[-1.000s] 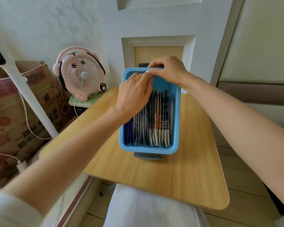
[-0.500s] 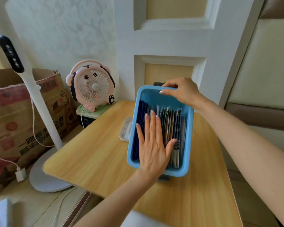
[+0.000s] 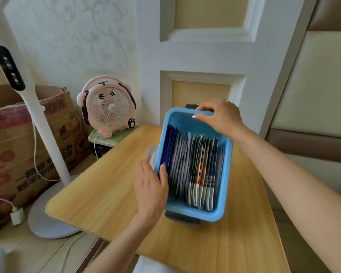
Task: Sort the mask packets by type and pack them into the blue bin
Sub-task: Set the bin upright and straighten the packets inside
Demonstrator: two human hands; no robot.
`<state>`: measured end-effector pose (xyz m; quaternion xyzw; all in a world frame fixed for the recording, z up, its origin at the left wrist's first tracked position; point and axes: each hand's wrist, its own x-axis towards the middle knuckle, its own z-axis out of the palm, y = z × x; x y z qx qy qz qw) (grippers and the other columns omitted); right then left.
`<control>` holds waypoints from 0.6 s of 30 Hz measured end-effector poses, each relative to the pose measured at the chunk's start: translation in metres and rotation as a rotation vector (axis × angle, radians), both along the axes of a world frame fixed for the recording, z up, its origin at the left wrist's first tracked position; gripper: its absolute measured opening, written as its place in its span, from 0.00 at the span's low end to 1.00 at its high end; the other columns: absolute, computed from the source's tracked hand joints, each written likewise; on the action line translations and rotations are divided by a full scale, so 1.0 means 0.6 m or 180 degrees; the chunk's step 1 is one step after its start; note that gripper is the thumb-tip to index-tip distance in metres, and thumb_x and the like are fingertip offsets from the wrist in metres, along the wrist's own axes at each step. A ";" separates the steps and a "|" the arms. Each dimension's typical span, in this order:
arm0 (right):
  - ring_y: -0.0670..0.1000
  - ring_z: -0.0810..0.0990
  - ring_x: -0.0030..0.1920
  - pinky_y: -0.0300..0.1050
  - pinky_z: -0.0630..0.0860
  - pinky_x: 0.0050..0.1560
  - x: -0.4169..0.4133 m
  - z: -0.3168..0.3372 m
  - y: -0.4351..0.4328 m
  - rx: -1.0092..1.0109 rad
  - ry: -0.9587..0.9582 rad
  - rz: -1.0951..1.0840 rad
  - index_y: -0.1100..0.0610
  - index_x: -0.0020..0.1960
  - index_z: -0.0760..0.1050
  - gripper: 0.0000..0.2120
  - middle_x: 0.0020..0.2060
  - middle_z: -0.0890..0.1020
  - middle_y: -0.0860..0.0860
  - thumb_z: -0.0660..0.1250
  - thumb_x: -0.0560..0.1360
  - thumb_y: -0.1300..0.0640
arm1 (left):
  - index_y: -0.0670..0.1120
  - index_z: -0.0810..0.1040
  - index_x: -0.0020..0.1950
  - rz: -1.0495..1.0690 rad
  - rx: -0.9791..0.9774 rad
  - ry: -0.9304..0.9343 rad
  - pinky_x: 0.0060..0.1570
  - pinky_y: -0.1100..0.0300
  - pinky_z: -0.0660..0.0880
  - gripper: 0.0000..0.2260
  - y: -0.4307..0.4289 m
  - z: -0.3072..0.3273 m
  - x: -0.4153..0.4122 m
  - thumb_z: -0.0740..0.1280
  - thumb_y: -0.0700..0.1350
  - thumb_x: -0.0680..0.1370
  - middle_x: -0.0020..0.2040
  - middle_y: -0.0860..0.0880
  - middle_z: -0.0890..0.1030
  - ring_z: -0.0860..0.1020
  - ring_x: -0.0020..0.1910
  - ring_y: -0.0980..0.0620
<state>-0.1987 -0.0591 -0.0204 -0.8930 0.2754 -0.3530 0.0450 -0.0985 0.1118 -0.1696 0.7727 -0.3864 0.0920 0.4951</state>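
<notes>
Our left hand (image 3: 151,186) sat at the lower middle of the frame. It clasped the left wall of the blue bin (image 3: 195,213), with the thumb inside the rim and the fairly straight fingers outside. Our right hand (image 3: 220,117), just above centre, gripped the bin's far rim, fingers curled over the edge and thumb on the inner face.

The bin lay at the centre of the frame on the wooden table (image 3: 106,194). The mask packets (image 3: 193,166) stood on edge inside it in a tight row. Dark blue ones were at the left, silvery ones in the middle, then some with green and orange print, and blue-and-white ones at the right.

A dark object (image 3: 182,218) showed from under the bin's near end, and a white object (image 3: 152,152) peeked out beside its left wall. We could not tell what either was.

Further left, a pink fan (image 3: 110,107) stood by the wall. A white stand pole (image 3: 41,131) rose in front of a cardboard box (image 3: 12,146) at the left edge.
</notes>
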 end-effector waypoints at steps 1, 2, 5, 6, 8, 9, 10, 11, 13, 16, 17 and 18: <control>0.46 0.72 0.46 0.41 0.63 0.45 -0.001 -0.001 0.001 -0.0049 -0.0007 -0.0066 0.47 0.49 0.80 0.08 0.46 0.81 0.44 0.66 0.74 0.46 | 0.45 0.69 0.57 -0.0033 0.0226 0.0065 0.40 0.68 0.70 0.14 -0.001 -0.007 0.003 0.52 0.52 0.81 0.47 0.50 0.76 0.74 0.40 0.59; 0.47 0.72 0.46 0.41 0.63 0.45 -0.003 -0.002 0.000 -0.0083 -0.0017 -0.0131 0.48 0.49 0.80 0.08 0.46 0.81 0.45 0.66 0.74 0.46 | 0.46 0.68 0.49 -0.0027 0.0378 0.0009 0.30 0.68 0.65 0.13 -0.002 -0.011 0.004 0.51 0.53 0.81 0.39 0.51 0.75 0.70 0.31 0.59; 0.51 0.74 0.44 0.41 0.63 0.42 -0.006 -0.006 0.006 -0.0265 -0.0012 -0.0327 0.48 0.49 0.81 0.09 0.42 0.78 0.47 0.66 0.75 0.47 | 0.47 0.64 0.42 0.0040 0.0391 -0.0133 0.25 0.64 0.59 0.13 0.000 -0.009 0.013 0.52 0.53 0.81 0.32 0.51 0.70 0.64 0.25 0.56; 0.52 0.75 0.44 0.42 0.63 0.42 -0.009 -0.004 0.010 -0.0382 0.0045 -0.0416 0.49 0.49 0.81 0.09 0.41 0.77 0.48 0.66 0.75 0.47 | 0.46 0.65 0.42 -0.0006 0.0356 -0.0135 0.25 0.63 0.60 0.13 -0.001 -0.003 0.020 0.52 0.52 0.81 0.32 0.51 0.70 0.65 0.26 0.55; 0.54 0.77 0.44 0.42 0.64 0.42 -0.023 0.005 0.015 -0.0514 0.0307 -0.0665 0.50 0.49 0.81 0.10 0.42 0.80 0.50 0.66 0.74 0.47 | 0.46 0.68 0.44 -0.0114 0.0388 -0.0162 0.26 0.59 0.66 0.13 -0.007 0.014 0.039 0.54 0.53 0.81 0.32 0.51 0.72 0.69 0.28 0.52; 0.55 0.77 0.44 0.43 0.65 0.42 -0.035 0.011 0.012 -0.0442 0.0521 -0.0826 0.51 0.47 0.82 0.10 0.43 0.81 0.51 0.67 0.74 0.47 | 0.45 0.71 0.45 -0.0111 0.0477 -0.0260 0.29 0.56 0.70 0.14 -0.014 0.026 0.053 0.55 0.54 0.81 0.33 0.50 0.74 0.72 0.30 0.49; 0.55 0.77 0.43 0.43 0.67 0.42 -0.050 0.017 0.008 -0.0234 0.0781 -0.1006 0.52 0.45 0.81 0.10 0.42 0.82 0.52 0.68 0.72 0.47 | 0.46 0.73 0.45 -0.0110 0.0629 -0.0386 0.33 0.55 0.72 0.14 -0.022 0.041 0.068 0.56 0.55 0.80 0.35 0.49 0.76 0.75 0.34 0.47; 0.55 0.78 0.41 0.44 0.71 0.42 -0.066 0.021 0.003 0.0146 0.1111 -0.1153 0.54 0.44 0.81 0.10 0.41 0.82 0.53 0.70 0.71 0.48 | 0.46 0.75 0.45 -0.0186 0.0817 -0.0476 0.36 0.55 0.71 0.15 -0.031 0.057 0.083 0.58 0.55 0.80 0.37 0.48 0.77 0.76 0.38 0.45; 0.54 0.82 0.34 0.44 0.78 0.36 -0.098 0.014 0.002 0.1323 0.1975 -0.1204 0.60 0.42 0.79 0.11 0.36 0.83 0.57 0.72 0.70 0.52 | 0.48 0.77 0.45 -0.0599 0.1435 -0.0596 0.39 0.57 0.68 0.13 -0.048 0.095 0.099 0.60 0.56 0.79 0.41 0.49 0.78 0.75 0.42 0.45; 0.52 0.82 0.28 0.38 0.77 0.29 -0.134 -0.013 0.020 0.2555 0.3089 -0.0935 0.66 0.42 0.77 0.16 0.31 0.84 0.60 0.69 0.74 0.52 | 0.50 0.79 0.48 -0.1276 0.2461 -0.0831 0.43 0.59 0.67 0.12 -0.077 0.137 0.094 0.61 0.55 0.78 0.43 0.51 0.77 0.73 0.44 0.51; 0.53 0.83 0.30 0.38 0.77 0.30 -0.143 -0.018 0.026 0.2678 0.3169 -0.0867 0.67 0.45 0.77 0.18 0.33 0.84 0.61 0.68 0.75 0.50 | 0.50 0.79 0.50 -0.1378 0.2661 -0.0880 0.44 0.58 0.67 0.12 -0.082 0.145 0.089 0.61 0.54 0.79 0.45 0.51 0.78 0.73 0.45 0.52; 0.53 0.83 0.32 0.39 0.78 0.32 -0.149 -0.019 0.027 0.2708 0.3158 -0.0847 0.66 0.48 0.77 0.19 0.35 0.85 0.61 0.67 0.75 0.48 | 0.50 0.79 0.54 -0.1404 0.2701 -0.0898 0.47 0.58 0.69 0.12 -0.084 0.152 0.083 0.60 0.54 0.79 0.48 0.50 0.79 0.74 0.47 0.52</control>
